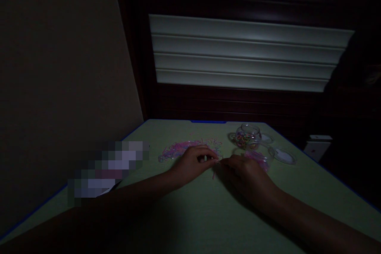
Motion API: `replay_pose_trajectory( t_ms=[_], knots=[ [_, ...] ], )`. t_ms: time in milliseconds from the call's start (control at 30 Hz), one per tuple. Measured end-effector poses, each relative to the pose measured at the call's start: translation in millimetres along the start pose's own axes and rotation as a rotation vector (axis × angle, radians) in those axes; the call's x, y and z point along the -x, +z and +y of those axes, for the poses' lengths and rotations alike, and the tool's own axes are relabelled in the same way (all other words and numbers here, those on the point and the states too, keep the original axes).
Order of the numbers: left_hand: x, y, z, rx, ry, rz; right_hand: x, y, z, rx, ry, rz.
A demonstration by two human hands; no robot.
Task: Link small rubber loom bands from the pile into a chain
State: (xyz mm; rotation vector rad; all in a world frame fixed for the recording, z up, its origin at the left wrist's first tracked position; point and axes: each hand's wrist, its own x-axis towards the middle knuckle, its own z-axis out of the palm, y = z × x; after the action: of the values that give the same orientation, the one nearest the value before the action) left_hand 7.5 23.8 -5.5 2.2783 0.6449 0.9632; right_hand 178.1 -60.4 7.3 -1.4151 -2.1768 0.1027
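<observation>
My left hand point(198, 160) and my right hand point(245, 172) meet at the fingertips over the table, each pinching something too small and dark to make out. A thin pink strand point(213, 175) hangs just below the fingertips. Behind my left hand lies a loose pile of small pink and purple bands point(175, 149). A clear container point(269, 154) with pink pieces in it stands behind my right hand, partly hidden by it. Farther back is a round clear jar point(248, 137) holding multicoloured pieces.
Two clear lids point(284, 155) lie by the containers on the right of the green table point(202, 214). A pixelated object point(119, 166) is at the left edge. Beyond the right edge stands a white box point(318, 149). A wall rises at the left.
</observation>
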Motion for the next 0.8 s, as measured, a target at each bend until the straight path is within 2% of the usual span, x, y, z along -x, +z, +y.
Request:
replay_pose_trajectory(
  t_ms=[333, 667, 800],
  knots=[
    [0, 0.1, 2, -0.047, -0.005, -0.024, 2, -5, 3, 0.002, -0.042, 0.102],
    [2, 0.4, 6, -0.063, 0.014, -0.027, 4, -13, 2, 0.147, -0.099, 0.084],
    [2, 0.3, 7, -0.080, 0.013, -0.012, 7, -18, 6, 0.206, -0.138, 0.115]
  ],
)
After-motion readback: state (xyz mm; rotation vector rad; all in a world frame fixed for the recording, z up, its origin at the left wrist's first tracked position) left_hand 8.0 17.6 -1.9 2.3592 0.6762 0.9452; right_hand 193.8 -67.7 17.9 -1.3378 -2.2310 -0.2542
